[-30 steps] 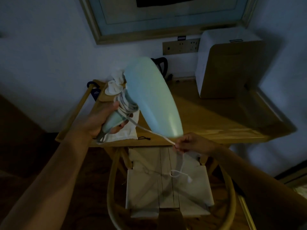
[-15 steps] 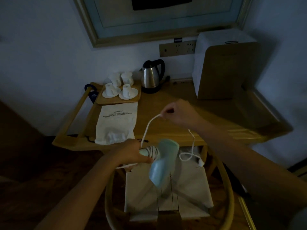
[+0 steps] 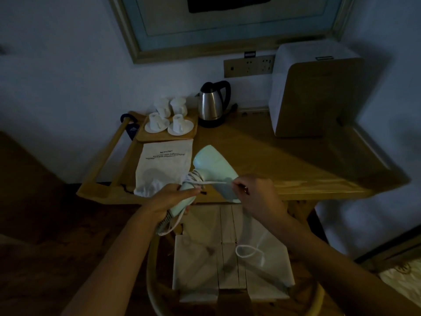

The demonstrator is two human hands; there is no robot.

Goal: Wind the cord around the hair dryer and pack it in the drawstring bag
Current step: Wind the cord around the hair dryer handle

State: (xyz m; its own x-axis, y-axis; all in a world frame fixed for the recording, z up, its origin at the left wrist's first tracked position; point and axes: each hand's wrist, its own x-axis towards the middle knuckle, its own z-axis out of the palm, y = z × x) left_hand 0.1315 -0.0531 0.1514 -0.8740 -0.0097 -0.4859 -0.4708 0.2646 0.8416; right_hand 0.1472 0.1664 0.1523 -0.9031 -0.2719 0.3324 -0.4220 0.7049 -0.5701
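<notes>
Kettle [image 3: 210,103]: brushed steel, glossy. Desk [image 3: 262,160]: smooth wood. Drawstring bag [image 3: 163,165]: matt cloth. Hair dryer [image 3: 213,166]: smooth plastic. Cups [image 3: 168,115]: glazed white.

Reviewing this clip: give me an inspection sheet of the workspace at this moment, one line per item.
Surface: wooden table, dimly lit.
Job's things: hair dryer held above the table's front edge, several turns of cord on its handle; drawstring bag lies flat on the table.
Clutter: kettle; cups on a wooden tray; white box.
Hands: left hand grips the handle; right hand pinches the cord.
Cables: loose cord end hangs above the chair.
Surroundings: framed picture, socket panel on the wall.
</notes>
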